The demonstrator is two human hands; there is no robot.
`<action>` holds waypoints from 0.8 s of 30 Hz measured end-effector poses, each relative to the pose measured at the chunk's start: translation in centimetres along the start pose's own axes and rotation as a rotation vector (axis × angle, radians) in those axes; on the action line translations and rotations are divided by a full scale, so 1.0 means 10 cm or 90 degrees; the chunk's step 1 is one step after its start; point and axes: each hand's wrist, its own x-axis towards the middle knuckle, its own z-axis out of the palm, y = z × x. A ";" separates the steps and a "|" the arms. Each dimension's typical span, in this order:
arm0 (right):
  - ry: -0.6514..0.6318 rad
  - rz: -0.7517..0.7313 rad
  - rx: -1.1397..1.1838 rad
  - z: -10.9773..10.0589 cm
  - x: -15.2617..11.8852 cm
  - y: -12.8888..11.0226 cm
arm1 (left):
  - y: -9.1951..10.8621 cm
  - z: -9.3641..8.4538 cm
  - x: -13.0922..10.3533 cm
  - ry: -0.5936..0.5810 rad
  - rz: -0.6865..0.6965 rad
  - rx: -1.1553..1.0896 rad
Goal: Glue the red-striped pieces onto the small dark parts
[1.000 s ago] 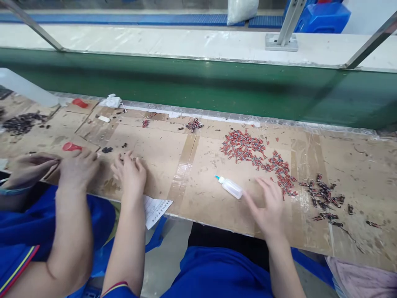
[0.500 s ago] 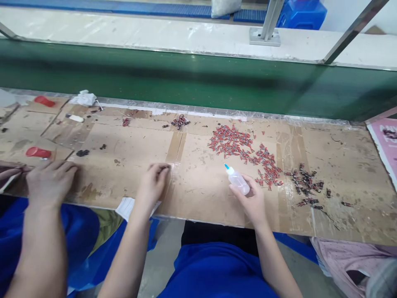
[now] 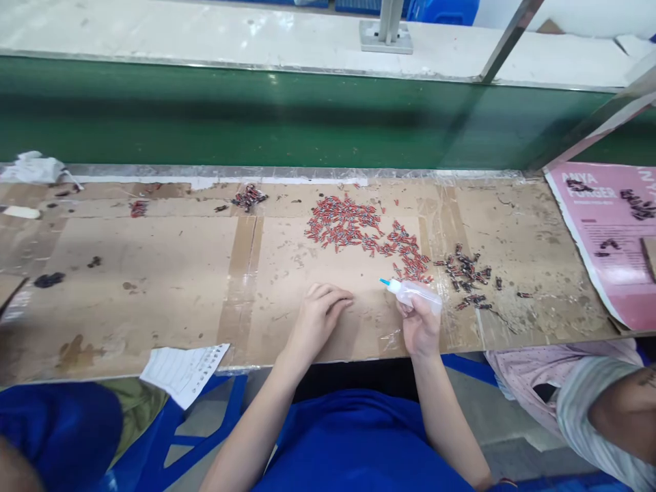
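My right hand (image 3: 421,329) is wrapped round a small translucent squeeze bottle (image 3: 417,294) with a white cap and a thin blue nozzle. The bottle lies nearly level, nozzle pointing left toward my other hand. Low over the cardboard, my left hand (image 3: 320,316) is closed, thumb and fingertips pressed together; whatever sits in the pinch is too small to make out. Beyond both hands spreads a pile of small red-and-dark parts (image 3: 343,222). Right of the bottle lies a looser group of darker small parts (image 3: 466,270).
Taped cardboard (image 3: 154,273) covers the bench up to a green panel (image 3: 230,116). A printed paper slip (image 3: 184,369) overhangs the front edge. At right lie a pink printed sheet (image 3: 605,239) and a person's arm (image 3: 625,410). Small clusters (image 3: 249,197) sit farther left.
My left hand has moved right, nearer the bottle. My right hand has turned the bottle from upright-tilted to nearly level. The view has shifted right, and the neighbour's hands have left it.
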 end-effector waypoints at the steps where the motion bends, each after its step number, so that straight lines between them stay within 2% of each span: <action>1: 0.004 -0.002 -0.005 0.00 0.00 0.00 | 0.01 0.04 0.00 0.003 -0.002 0.016; 5: 0.005 -0.019 -0.053 -0.01 -0.02 0.01 | 0.01 0.11 -0.02 0.084 -0.036 0.084; 9: 0.004 -0.022 -0.097 -0.02 -0.04 0.06 | -0.01 0.04 -0.05 0.158 -0.045 0.188; 12: -0.006 -0.038 -0.149 -0.01 -0.06 0.11 | -0.04 -0.05 -0.09 0.122 -0.024 0.213; 17: -0.021 -0.085 -0.234 0.07 -0.13 0.11 | -0.10 -0.14 -0.08 0.043 0.067 0.182; 24: -0.049 -0.092 -0.322 0.18 -0.18 0.08 | -0.10 -0.13 -0.02 0.048 0.008 0.146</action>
